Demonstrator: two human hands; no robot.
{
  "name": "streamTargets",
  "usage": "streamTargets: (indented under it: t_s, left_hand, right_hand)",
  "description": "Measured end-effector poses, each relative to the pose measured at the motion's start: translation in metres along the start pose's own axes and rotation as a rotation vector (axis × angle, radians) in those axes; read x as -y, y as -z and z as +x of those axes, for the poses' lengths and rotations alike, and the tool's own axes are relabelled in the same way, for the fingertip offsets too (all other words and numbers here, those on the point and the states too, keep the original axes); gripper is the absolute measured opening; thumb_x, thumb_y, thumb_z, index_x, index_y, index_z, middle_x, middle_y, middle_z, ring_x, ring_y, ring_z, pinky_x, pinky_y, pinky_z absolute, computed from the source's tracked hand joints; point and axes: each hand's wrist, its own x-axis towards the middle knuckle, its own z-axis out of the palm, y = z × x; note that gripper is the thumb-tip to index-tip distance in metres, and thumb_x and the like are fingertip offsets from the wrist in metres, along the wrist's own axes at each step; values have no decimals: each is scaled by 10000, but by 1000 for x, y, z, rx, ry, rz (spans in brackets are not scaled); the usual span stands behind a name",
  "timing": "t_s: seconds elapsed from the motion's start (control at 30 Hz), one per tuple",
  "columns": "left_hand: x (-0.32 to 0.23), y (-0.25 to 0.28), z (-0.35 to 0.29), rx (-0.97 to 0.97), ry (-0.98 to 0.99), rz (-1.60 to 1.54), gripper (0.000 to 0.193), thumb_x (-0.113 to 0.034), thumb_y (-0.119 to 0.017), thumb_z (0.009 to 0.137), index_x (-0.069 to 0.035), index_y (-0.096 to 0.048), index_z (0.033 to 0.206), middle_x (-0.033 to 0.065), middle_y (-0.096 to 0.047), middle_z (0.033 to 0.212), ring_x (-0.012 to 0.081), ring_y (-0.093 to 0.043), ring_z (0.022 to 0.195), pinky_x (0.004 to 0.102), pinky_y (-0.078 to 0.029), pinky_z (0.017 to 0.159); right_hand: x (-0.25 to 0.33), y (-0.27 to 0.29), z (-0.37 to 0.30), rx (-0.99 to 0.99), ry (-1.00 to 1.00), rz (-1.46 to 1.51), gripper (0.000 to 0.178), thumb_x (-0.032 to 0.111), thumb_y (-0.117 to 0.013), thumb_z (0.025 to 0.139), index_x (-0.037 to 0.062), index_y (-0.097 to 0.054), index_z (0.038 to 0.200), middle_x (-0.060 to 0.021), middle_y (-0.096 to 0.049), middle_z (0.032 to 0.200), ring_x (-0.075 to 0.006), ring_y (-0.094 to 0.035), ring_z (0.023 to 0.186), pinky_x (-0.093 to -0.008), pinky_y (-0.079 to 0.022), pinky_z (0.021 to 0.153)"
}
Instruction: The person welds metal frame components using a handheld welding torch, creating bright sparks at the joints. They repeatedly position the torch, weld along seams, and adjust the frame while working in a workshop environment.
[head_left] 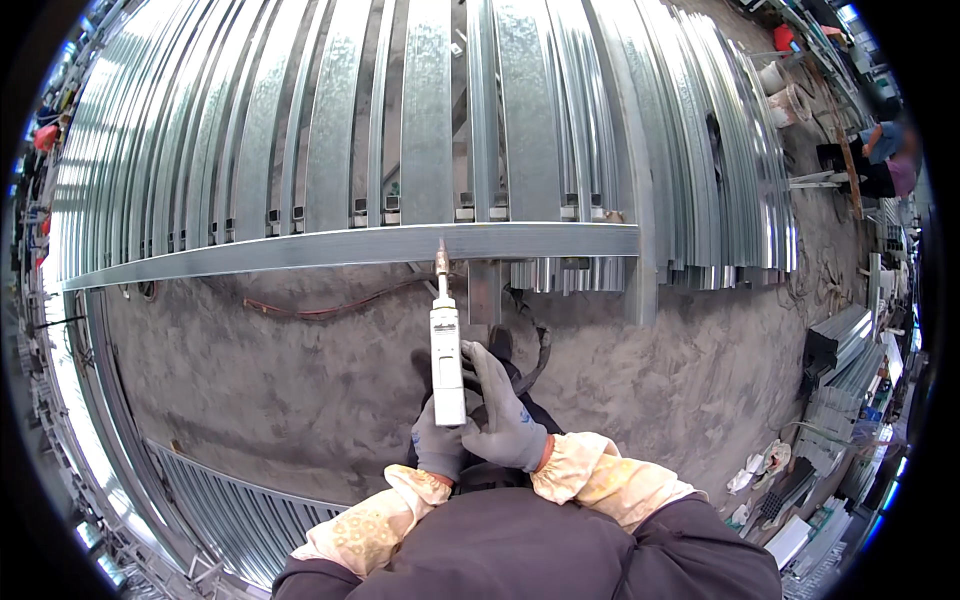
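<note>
A white welding gun point(446, 360) with a copper-coloured nozzle points away from me. Its tip reaches the side of a long grey metal tube point(350, 244) that runs crosswise; I cannot tell whether they touch. My left hand point(438, 447), in a grey glove, is closed around the rear underside of the gun, its fingers largely hidden. My right hand point(508, 420), gloved too, lies beside the gun's right side, fingers stretched forward and thumb apart near its back end. Beyond the tube, long metal bars point(333, 120) lie side by side, with small dark blocks between them near the tube.
An upright metal post point(640, 285) stands at the tube's right end. A red hose point(320, 312) lies on the concrete floor point(250, 385). Stacked metal profiles point(710, 180) are at right, a slatted metal panel point(235, 505) at lower left. Another person point(885, 150) is at far right.
</note>
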Motion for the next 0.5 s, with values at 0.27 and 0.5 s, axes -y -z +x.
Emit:
streamTargets:
  t_s: [0.27,0.5]
  left_hand:
    - [-56,2,11,348,-78,-3,503,-174,-739,877,-26,-542,1315,106,-662,1215,219,-651,1118,321,-511,942]
    - [-34,5,15,436,-72,33,617,-256,-799,813,-37,-531,1323,171,-680,1137,297,-689,1044,354,-541,868]
  right_hand:
    - [-20,-7,10,-305,165,-458,955,217,-808,765,-74,-272,1500,-240,-441,1416,-438,-446,1287,-476,-419,1076]
    - [-21,-14,6,-275,-166,-47,871,-43,-656,837,-28,-181,1567,-189,-609,1273,-161,-664,911,-306,-554,816]
